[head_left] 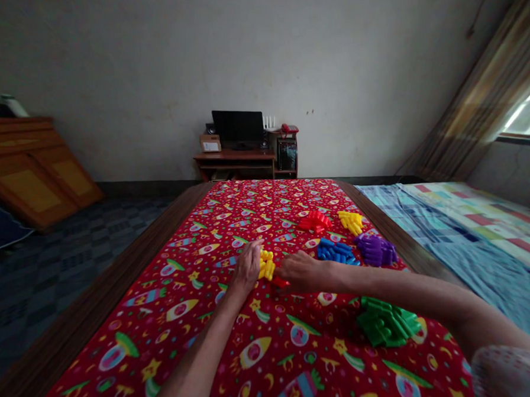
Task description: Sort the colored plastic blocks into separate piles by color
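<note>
My left hand [248, 263] rests on its side against a small group of yellow plastic tube-shaped pieces [267, 265], its fingers stretched forward along their left edge. On the other side of these pieces my right hand [301, 271] is closed, palm down. A red plastic piece [280, 282] shows at its fingertips, partly hidden by the fingers. Beyond the right forearm lie a blue pile [336, 252] and a purple pile [375, 250] of similar pieces. A green pile [387, 322] sits on the near side of that forearm.
Farther back on the patterned red tablecloth [255, 353] are a red pile [315, 221] and another yellow pile [350, 222]. Dark wooden table edges [131, 270] run along both sides. A bed [480, 240] stands at the right, and a desk with a monitor [238, 129] is against the wall.
</note>
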Available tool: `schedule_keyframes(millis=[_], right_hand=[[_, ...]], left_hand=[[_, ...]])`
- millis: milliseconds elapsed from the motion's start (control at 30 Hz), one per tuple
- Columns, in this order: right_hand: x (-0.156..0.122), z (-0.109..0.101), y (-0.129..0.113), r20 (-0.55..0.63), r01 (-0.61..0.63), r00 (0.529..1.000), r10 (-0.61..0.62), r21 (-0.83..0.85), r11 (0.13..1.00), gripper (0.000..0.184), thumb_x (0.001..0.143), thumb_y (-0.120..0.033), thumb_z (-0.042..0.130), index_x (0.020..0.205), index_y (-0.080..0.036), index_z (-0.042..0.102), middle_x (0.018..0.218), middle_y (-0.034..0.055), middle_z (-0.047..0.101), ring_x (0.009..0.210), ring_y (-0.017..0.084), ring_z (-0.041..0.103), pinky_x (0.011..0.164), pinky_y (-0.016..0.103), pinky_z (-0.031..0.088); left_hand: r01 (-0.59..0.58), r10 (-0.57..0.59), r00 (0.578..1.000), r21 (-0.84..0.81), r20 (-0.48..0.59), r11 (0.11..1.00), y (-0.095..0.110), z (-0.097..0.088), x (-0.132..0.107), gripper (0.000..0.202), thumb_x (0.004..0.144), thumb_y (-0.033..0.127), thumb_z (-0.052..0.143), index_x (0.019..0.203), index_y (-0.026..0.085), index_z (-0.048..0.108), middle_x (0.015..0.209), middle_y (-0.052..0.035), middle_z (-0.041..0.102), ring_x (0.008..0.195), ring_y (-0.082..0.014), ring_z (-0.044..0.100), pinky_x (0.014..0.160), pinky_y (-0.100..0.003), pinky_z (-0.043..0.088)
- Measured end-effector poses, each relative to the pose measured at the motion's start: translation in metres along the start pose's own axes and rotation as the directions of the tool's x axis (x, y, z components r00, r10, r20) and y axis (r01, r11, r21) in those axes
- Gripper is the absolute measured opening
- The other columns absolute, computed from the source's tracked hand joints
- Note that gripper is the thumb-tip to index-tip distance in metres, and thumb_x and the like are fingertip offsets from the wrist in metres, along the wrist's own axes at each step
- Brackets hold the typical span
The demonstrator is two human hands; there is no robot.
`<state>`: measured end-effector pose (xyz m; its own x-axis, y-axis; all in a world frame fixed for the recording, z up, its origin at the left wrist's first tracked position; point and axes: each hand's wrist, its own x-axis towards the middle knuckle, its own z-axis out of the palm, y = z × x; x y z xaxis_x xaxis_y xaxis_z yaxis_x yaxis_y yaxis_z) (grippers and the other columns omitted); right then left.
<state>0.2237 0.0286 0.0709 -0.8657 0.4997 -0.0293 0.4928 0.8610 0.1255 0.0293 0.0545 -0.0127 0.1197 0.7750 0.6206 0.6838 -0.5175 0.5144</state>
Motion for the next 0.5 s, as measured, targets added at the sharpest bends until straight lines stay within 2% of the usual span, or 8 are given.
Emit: schedule_keyframes(millis=[67, 133, 233, 333, 400, 500], right_hand=[[-0.004, 0.006, 0.0, 0.016, -0.02, 1.0, 0.021, -0.028, 0.999, 0.029, 0.092, -0.041, 0.057, 0.103, -0.016, 0.065, 0.09, 0.0097, 0.069, 0.076, 0.017, 0.059, 0.066, 0.028, 0.044], [-0.002, 0.004, 0.014, 0.013, -0.031, 0.999, 0.03, 0.027, 0.999, 0.025, 0.093, -0.036, 0.054, 0.103, -0.015, 0.064, 0.087, 0.0089, 0.069, 0.071, 0.015, 0.058, 0.062, 0.026, 0.041], [0.008, -0.007, 0.052, -0.114, -0.079, 0.988, 0.099, 0.172, 0.982, 0.02, 0.094, -0.025, 0.049, 0.102, -0.012, 0.063, 0.078, 0.0063, 0.066, 0.062, 0.011, 0.052, 0.057, 0.023, 0.035], [0.02, -0.018, 0.09, -0.252, -0.216, 0.925, 0.284, 0.267, 0.939, 0.022, 0.092, -0.015, 0.043, 0.097, -0.009, 0.064, 0.072, 0.0049, 0.063, 0.058, 0.009, 0.046, 0.056, 0.022, 0.031], [0.023, -0.02, 0.106, -0.242, -0.305, 0.893, 0.381, 0.298, 0.904, 0.021, 0.089, -0.013, 0.046, 0.09, -0.008, 0.066, 0.072, 0.0058, 0.063, 0.058, 0.009, 0.046, 0.057, 0.022, 0.03], [0.018, -0.015, 0.117, -0.117, -0.352, 0.91, 0.399, 0.291, 0.889, 0.019, 0.085, -0.013, 0.05, 0.081, -0.009, 0.068, 0.073, 0.0064, 0.065, 0.06, 0.009, 0.048, 0.057, 0.022, 0.031]], left_hand=[[0.038, -0.037, 0.999, -0.034, 0.015, 0.999, 0.003, -0.001, 0.002, 0.044, 0.101, 0.032, 0.02, 0.113, 0.017, 0.059, 0.111, -0.012, 0.066, 0.109, -0.02, 0.062, 0.1, -0.038, 0.049], [0.072, -0.069, 0.997, -0.077, 0.039, 0.994, 0.005, -0.002, 0.003, 0.044, 0.101, 0.032, 0.02, 0.111, 0.017, 0.06, 0.112, -0.0114, 0.066, 0.111, -0.0202, 0.06, 0.103, -0.039, 0.047], [0.123, -0.118, 0.992, -0.118, 0.049, 0.985, 0.006, -0.003, 0.003, 0.045, 0.1, 0.038, 0.023, 0.107, 0.017, 0.062, 0.111, -0.0114, 0.066, 0.11, -0.0221, 0.06, 0.103, -0.041, 0.047], [0.16, -0.156, 0.987, -0.131, 0.041, 0.978, 0.008, -0.002, 0.004, 0.045, 0.099, 0.04, 0.025, 0.104, 0.017, 0.063, 0.108, -0.0116, 0.066, 0.105, -0.023, 0.062, 0.099, -0.042, 0.049], [0.169, -0.167, 0.986, -0.148, 0.03, 0.974, 0.008, -0.001, 0.005, 0.044, 0.098, 0.039, 0.026, 0.103, 0.017, 0.063, 0.108, -0.012, 0.066, 0.105, -0.0227, 0.062, 0.099, -0.041, 0.048], [0.166, -0.167, 0.986, -0.153, 0.005, 0.974, 0.008, 0.001, 0.006, 0.043, 0.098, 0.039, 0.026, 0.1, 0.016, 0.063, 0.108, -0.013, 0.066, 0.106, -0.023, 0.062, 0.1, -0.041, 0.048]])
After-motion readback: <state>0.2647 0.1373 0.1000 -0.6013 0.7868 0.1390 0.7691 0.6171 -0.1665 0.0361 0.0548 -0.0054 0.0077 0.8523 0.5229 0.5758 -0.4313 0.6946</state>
